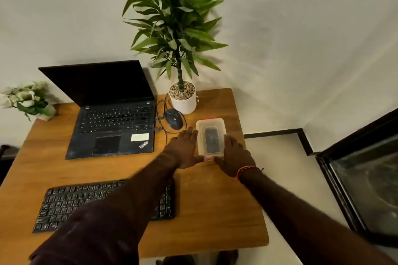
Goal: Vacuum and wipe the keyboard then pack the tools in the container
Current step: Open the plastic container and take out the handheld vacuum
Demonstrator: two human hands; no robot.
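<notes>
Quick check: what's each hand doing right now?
Left hand: open, straight fingers against the left side of the lidded plastic container.
Right hand: open, fingers against its right side.

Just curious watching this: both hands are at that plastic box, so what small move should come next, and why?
Probably close both hands on the box and draw it nearer. The left hand and right hand flank it with straight fingers, gripping nothing, and something dark lies inside under the lid.

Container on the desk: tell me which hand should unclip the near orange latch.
Either could, but the right hand looks slightly better placed. Both hands flank the clear container, and the near orange latch lies between their thumbs. The left hand lies flat along the container's other side.
</notes>
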